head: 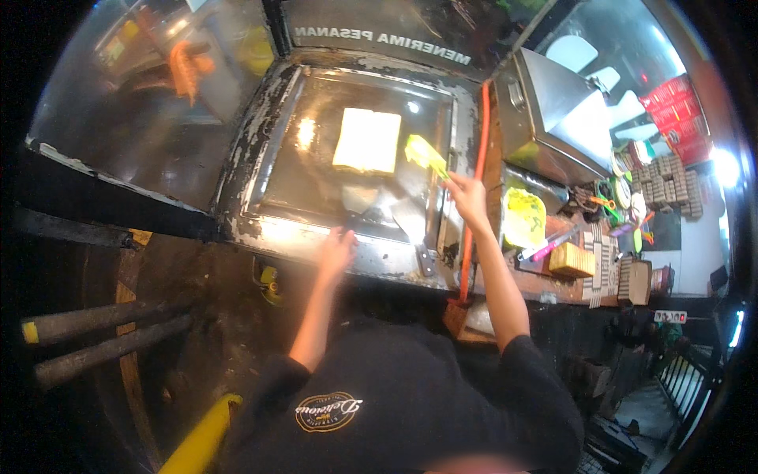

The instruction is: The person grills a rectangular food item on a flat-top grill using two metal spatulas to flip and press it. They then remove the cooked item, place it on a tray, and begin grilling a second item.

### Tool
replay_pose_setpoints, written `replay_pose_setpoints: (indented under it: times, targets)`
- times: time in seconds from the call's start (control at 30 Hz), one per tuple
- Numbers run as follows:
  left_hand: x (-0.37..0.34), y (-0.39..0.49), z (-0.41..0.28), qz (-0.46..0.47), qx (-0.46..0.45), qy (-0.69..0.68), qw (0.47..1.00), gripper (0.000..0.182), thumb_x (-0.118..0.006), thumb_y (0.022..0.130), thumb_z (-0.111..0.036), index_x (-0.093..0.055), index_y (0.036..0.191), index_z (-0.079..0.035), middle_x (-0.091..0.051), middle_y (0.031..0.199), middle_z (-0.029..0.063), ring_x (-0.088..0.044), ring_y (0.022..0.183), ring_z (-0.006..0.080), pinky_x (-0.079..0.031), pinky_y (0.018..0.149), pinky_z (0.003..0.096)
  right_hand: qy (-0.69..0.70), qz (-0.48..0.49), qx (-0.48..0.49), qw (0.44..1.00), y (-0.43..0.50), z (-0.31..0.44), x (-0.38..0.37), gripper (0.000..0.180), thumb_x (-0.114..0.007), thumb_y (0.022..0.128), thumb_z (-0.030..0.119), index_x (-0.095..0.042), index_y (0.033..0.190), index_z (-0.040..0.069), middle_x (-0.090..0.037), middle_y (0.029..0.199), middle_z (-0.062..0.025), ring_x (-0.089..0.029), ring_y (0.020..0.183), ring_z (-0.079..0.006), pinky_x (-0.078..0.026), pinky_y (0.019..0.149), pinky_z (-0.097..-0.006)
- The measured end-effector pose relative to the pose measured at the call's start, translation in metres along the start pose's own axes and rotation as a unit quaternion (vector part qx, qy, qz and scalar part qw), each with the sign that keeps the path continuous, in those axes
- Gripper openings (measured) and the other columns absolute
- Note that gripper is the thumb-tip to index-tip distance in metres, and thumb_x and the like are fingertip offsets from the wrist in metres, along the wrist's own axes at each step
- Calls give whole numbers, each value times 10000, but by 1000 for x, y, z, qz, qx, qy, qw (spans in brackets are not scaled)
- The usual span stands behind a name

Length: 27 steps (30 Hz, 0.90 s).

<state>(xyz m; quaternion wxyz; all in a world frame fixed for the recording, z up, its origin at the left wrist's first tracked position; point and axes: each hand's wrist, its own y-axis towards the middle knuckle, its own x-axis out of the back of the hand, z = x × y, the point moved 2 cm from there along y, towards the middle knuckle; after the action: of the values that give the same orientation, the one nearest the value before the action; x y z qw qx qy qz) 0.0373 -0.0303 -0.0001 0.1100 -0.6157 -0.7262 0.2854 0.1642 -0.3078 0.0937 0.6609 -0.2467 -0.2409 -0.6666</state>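
Note:
A block of pale bread (367, 141) lies on the middle of the metal griddle (284, 183). My right hand (466, 195) holds a yellow-green spatula (425, 155) coated with a yellow spread, over the griddle just right of the bread. My left hand (337, 252), at the griddle's front edge, is closed on the dark handle of a metal scraper (359, 199), whose blade is in front of the bread. A second metal scraper (408, 222) with a dark riveted handle rests on the front right of the griddle, between my hands.
An orange-red hose (482, 142) runs along the griddle's right side. Beyond it are a tub of yellow spread (524, 219), a knife with a pink handle (551, 244), a loaf of bread (572, 260) and a steel box (548, 112). Glass panels stand behind and left.

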Motion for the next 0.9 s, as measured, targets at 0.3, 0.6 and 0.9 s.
replay_pose_setpoints:
  times: [0.3,0.6,0.9]
  targets:
    - [-37,18,-22,33,24,-82,996,208,-521,945,-167,-462,1095,-34,-522,775,36,-403,475,76,-303,394,203,-339,-16,233,912,151,7,-84,158,-560,728,50,-647,850,100,-622,843,-112,-638,771,-329,-511,651,-443]
    - [-31,14,-30,31,18,-80,996,164,-508,950,-153,-460,1050,-32,-513,758,35,-396,464,75,-292,390,202,-279,24,317,906,51,5,-75,387,-581,667,29,-643,1042,98,-596,861,-80,-632,721,-297,-505,595,-413]
    - [-20,19,-25,38,-9,-77,996,185,-528,935,-156,-466,1051,-25,-516,733,34,-365,430,60,-286,379,202,-271,28,294,916,-20,8,-88,276,-574,714,46,-624,984,66,-597,874,-82,-627,697,-288,-503,580,-391]
